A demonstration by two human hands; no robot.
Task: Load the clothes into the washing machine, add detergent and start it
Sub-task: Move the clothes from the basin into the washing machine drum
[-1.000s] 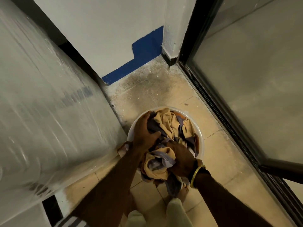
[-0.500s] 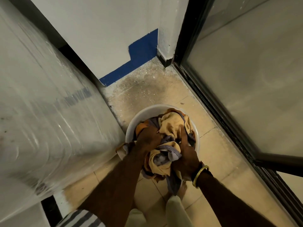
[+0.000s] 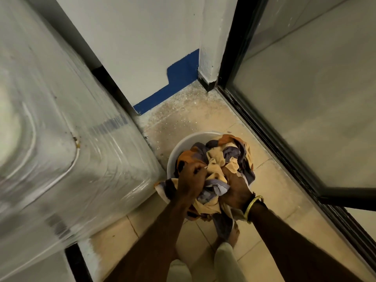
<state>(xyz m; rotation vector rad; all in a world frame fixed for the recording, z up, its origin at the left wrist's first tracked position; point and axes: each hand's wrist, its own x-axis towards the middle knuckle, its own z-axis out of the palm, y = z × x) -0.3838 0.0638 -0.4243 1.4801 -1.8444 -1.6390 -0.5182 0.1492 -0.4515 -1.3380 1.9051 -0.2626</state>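
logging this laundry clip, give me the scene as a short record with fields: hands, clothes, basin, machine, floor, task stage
left hand: left hand clenched on the bundle
right hand: right hand also gripping it, yellow bangle on the wrist
clothes: clothes in tan, orange and grey, bunched up, partly in the basin, a grey end hanging below the hands
basin: white basin on the floor
machine: plastic-wrapped appliance left of the basin; no opening in view
floor: tiled floor, glass door to the right
task stage: clothes not yet loaded
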